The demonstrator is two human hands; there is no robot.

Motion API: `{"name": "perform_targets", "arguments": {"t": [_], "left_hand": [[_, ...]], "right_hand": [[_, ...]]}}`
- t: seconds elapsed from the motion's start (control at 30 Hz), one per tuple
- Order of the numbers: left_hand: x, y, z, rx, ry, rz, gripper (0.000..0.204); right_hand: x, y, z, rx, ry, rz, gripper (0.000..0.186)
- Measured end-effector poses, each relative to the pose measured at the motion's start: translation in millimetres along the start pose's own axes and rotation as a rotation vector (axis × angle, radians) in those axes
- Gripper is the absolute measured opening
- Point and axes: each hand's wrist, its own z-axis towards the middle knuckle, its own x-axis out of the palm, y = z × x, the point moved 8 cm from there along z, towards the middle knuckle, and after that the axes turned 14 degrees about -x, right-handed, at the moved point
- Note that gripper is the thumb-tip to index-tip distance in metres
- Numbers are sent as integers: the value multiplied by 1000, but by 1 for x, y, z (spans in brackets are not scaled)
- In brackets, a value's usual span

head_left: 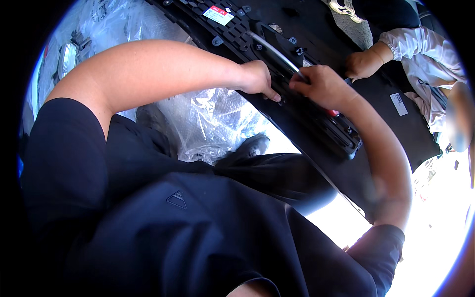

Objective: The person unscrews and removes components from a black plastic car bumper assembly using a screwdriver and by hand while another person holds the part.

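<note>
A long black plastic panel (316, 116) with ribs, clips and small fasteners lies diagonally in front of me. My left hand (258, 79) is at its near edge, fingers curled, one fingertip pressing on the black plastic. My right hand (321, 88) is closed around a tool with a long metal shaft (274, 51), which slants up and left over the panel. A red piece (333, 113) shows just below my right hand; whether it belongs to the tool I cannot tell. My palm hides the tool's grip.
Another person's hand (365, 63), in a pale sleeve (418, 43), rests closed on the far side of the larger black sheet (391, 126). White labels (399, 104) are stuck on the black parts. Clear plastic wrapping (208, 121) lies on the floor beside my shoe (253, 145).
</note>
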Motion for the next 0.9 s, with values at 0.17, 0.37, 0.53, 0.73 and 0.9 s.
{"name": "perform_targets", "arguments": {"t": [0.17,0.37,0.53,0.73,0.9], "left_hand": [[-1,6,1,-24,-8,-6,44],[0,4,1,-14,4,-11,46],[-1,4,2,-3,-11,-9,47],[-3,6,1,-31,-7,11,47],[-1,1,2,-7,-11,5,47]], "right_hand": [[-50,11,-44,207,309,20,41],[-67,22,-109,143,526,-315,50],[-100,49,-139,365,451,-341,44],[-104,70,-144,199,236,-240,35],[-97,74,-135,110,146,-168,31]]}}
